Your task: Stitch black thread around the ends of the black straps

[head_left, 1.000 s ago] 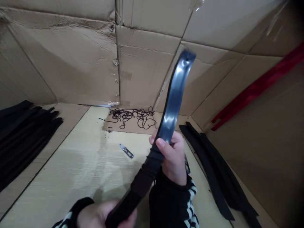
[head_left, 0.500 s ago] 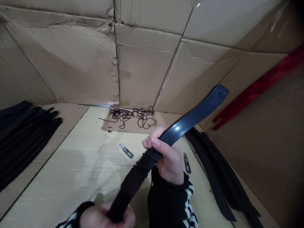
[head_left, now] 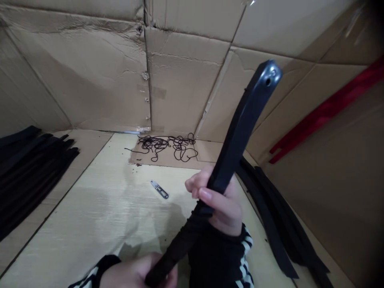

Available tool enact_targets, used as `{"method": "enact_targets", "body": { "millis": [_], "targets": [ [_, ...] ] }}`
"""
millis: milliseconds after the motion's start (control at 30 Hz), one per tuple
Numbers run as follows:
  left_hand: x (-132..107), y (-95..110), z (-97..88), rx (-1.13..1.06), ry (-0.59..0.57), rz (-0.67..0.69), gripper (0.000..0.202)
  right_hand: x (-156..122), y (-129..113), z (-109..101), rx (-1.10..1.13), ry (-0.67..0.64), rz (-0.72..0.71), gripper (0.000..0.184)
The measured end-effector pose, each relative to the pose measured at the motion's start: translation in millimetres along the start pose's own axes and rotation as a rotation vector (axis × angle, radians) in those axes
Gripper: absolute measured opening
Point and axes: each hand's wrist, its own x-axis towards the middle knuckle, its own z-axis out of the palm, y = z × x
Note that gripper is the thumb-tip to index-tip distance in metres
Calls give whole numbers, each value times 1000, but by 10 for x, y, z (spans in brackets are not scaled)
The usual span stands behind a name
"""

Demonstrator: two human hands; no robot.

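Holding: a long black strap (head_left: 240,128) up in both hands, tilted, its upper end leaning toward the right and reaching above the far edge of the board.
Strap: lower length matte and fabric-like; upper length smooth and faintly glossy, ending in a rounded tip with a small punched hole (head_left: 268,81).
Right hand: right hand (head_left: 223,208) at mid-strap, where the matte part meets the smooth part.
Right fingers: closed, curled around the strap's edge, thumb (head_left: 207,195) pressed against it.
Left hand: left hand (head_left: 135,272) low in view, cut off by the bottom edge, at the strap's lower end.
Left fingers: closed around the strap as far as shows; the fingertips are out of view.
Sleeves: black knit cuffs (head_left: 216,256) with a white zigzag pattern (head_left: 246,244) along the forearms.
Board: pale wood sheet (head_left: 90,212) beneath the hands.
On board: small steel thread snips (head_left: 160,190), lying apart from both hands.
Beyond: tangled thin black cord (head_left: 168,146) on a brown cardboard patch (head_left: 207,151).
Sides: stack of black straps (head_left: 30,176) at left; more black straps (head_left: 270,216) at right, near the right hand.
Surround: creased cardboard walls (head_left: 186,80), taped at the seams, with a red strip (head_left: 327,112) at right.
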Motion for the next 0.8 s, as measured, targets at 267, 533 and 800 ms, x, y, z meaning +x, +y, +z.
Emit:
{"method": "enact_targets", "body": {
  "millis": [267, 533, 800],
  "targets": [
    [82, 55, -9, 465, 643, 127, 27, 103, 24, 160, -198, 377, -43, 20],
    [55, -103, -32, -11, 109, -30, 54, 117, 37, 111, -103, 291, -92, 19],
    [31, -230, -193, 46, 101, -93, 47, 118, -20, 127, -231, 233, -73, 22]
  ]
}}
